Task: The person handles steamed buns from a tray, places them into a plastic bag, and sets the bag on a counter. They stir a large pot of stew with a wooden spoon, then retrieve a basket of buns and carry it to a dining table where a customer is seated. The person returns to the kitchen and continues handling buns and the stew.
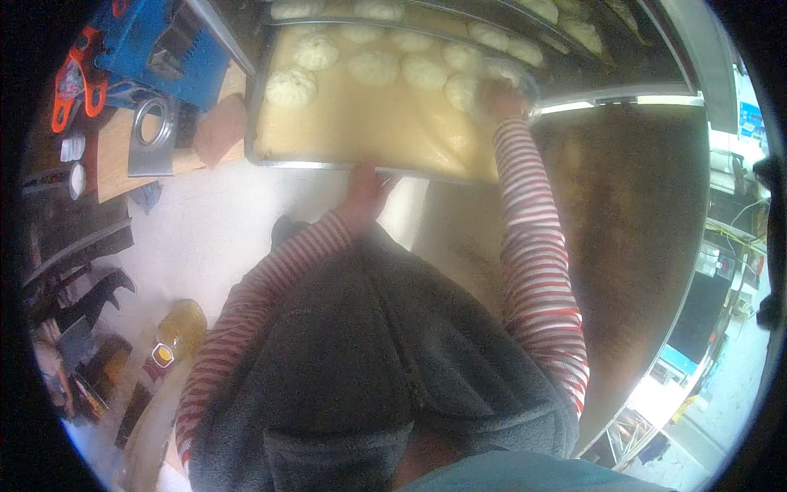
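A metal tray (320, 165) lined with pale sheet holds several pleated buns, grouped toward its far side. My left hand (364, 195) grips the near rim of this tray, close to its middle. At the tray's right end my right hand (507, 98) is over a clear plastic or glass item (527, 86), beside a pleated bun (461, 92); blur hides whether its fingers hold that item. Another pleated bun (290, 87) lies near the tray's left edge.
More bun trays sit on a rack beyond. On the left are a wooden surface (114, 154), a metal plate with a round hole (152, 132), orange-handled scissors (77, 86) and a blue panel (132, 49). A yellow oil bottle (184, 323) stands lower left. A dark door (627, 246) is at right.
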Available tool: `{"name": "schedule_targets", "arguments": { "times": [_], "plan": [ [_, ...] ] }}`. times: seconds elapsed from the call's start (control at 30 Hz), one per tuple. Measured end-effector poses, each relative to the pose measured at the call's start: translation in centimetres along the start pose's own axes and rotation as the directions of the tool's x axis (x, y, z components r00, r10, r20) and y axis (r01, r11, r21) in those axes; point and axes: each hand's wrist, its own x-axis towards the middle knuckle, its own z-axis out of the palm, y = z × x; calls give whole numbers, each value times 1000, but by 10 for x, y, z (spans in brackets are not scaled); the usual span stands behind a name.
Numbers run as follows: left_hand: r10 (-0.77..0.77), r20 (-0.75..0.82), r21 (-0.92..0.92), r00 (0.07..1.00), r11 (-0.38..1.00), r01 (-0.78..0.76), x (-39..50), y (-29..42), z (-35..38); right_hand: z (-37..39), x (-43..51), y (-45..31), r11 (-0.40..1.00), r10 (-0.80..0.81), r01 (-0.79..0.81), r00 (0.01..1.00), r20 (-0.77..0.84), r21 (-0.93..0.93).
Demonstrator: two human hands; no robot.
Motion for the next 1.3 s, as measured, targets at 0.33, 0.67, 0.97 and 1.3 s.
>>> {"name": "schedule_targets", "arguments": {
  "times": [0.33, 0.67, 0.97, 1.3],
  "plan": [
    [180, 14, 227, 984, 957, -178, 8, -17, -8, 27, 3, 109, 881, -160, 205, 977, -139, 427],
    [164, 45, 353, 985, 920, -169, 11, -33, -6, -6, -47, 101, 610, -213, 441, 891, -400, 659],
    [211, 105, 236, 972, 944, -230, 11, -13, -4, -24, -2, -36, 971, -189, 215, 958, 214, -104],
    [-44, 143, 128, 989, 991, 25, 32, -40, -21, 6, -37, 101, 16, -199, 26, 980, -23, 1000]
  ]
}}
